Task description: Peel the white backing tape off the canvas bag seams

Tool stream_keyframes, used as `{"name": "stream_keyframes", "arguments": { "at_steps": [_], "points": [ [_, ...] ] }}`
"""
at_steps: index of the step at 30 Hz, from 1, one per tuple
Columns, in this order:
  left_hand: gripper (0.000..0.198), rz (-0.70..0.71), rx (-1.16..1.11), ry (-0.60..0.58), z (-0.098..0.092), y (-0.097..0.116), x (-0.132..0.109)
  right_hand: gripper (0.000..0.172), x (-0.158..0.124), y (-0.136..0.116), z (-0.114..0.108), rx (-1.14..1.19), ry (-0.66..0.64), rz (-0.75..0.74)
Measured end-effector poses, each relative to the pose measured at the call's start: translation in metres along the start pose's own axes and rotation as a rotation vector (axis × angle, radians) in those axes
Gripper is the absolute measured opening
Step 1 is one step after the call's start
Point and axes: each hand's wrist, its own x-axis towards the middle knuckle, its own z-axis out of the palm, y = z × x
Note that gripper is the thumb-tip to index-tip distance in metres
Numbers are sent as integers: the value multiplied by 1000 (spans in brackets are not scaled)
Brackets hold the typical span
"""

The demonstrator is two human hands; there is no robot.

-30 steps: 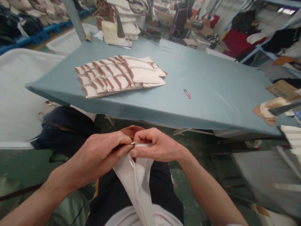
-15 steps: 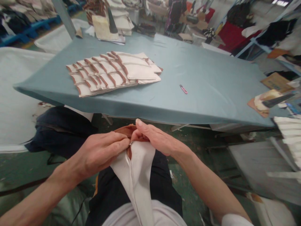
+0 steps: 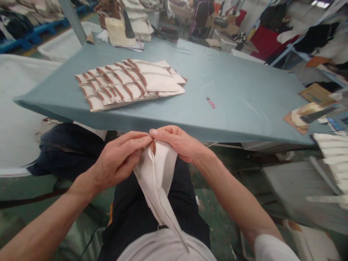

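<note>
A white cloth piece with a brown lining [image 3: 160, 170] hangs from both my hands in front of my lap, its long seamed end trailing down onto my shirt. My left hand [image 3: 119, 154] pinches its top edge from the left. From the right, my right hand [image 3: 176, 141] grips the same edge, thumb on top, and the fingertips of the two hands meet. A small brown gap in the seam shows just below them. On the blue-green table ahead lie overlapping rows of similar white pieces with brown edges [image 3: 127, 85].
Pink-handled thread snips [image 3: 210, 102] rest on the table [image 3: 244, 98]. A cone-shaped tool on a pad [image 3: 301, 116] is at the right end. A dark blue bag [image 3: 70, 150] sits at lower left, and stacked white cloth [image 3: 333, 152] stands at far right.
Both hands have risen toward the table edge and come together at the cloth's top. The brown lining, widely exposed before, is now mostly hidden, and the cloth's lower end has swung right.
</note>
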Motion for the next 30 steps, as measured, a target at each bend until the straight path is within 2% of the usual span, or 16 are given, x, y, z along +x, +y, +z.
{"name": "stream_keyframes", "arguments": {
  "at_steps": [3, 7, 9, 12, 16, 21, 26, 30],
  "points": [
    [33, 6, -92, 73, 0, 4, 7, 54, -5, -15, 1, -143, -24, -70],
    [10, -152, -279, 150, -5, 8, 17, 48, -12, -36, 10, -556, 32, -245],
    [9, -229, -357, 117, -11, 6, 26, 46, -9, -46, 14, -780, 107, -334],
    [18, -315, -264, 61, -22, 2, 40, 45, -1, -54, 11, -991, 179, -419],
    [36, -327, -153, -12, -30, 6, 52, 42, 0, -53, -1, -957, 68, -477],
    [45, -273, -95, -124, -22, 14, 56, 47, -10, -35, -14, -746, -37, -423],
    [53, -323, -123, -225, -12, 17, 53, 52, -16, -18, -16, -694, -6, -338],
    [52, -339, -149, -243, -8, 20, 52, 43, -14, -8, -17, -730, 42, -390]
  ]
}}
